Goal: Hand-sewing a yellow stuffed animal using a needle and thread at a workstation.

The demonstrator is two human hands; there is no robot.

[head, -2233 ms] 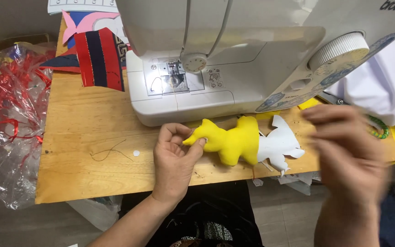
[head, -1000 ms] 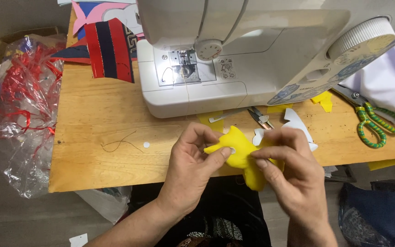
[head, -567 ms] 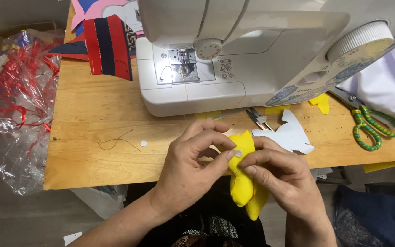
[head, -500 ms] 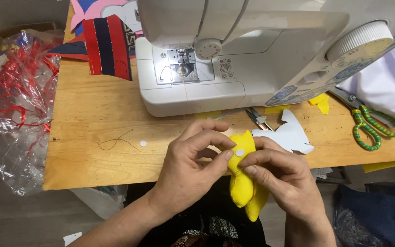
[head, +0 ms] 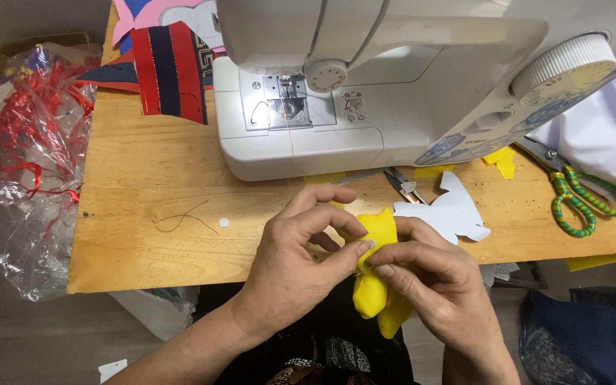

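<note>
A small stuffed yellow fabric piece hangs over the near edge of the wooden table. My left hand pinches its top from the left. My right hand pinches it from the right, fingertips meeting the left thumb. A white paper cut-out pattern lies flat just behind my right hand. Small thread snips rest beside the pattern, in front of the white sewing machine.
Green-handled scissors lie at the right by white cloth. Red and navy striped fabric sits at the back left. A clear plastic bag with red ribbon hangs off the left edge. A loose thread lies on the wood.
Both hands pulled the yellow piece away from the white pattern toward me. It now hangs upright over the table edge, pinched between both hands. The pattern stayed on the table.
</note>
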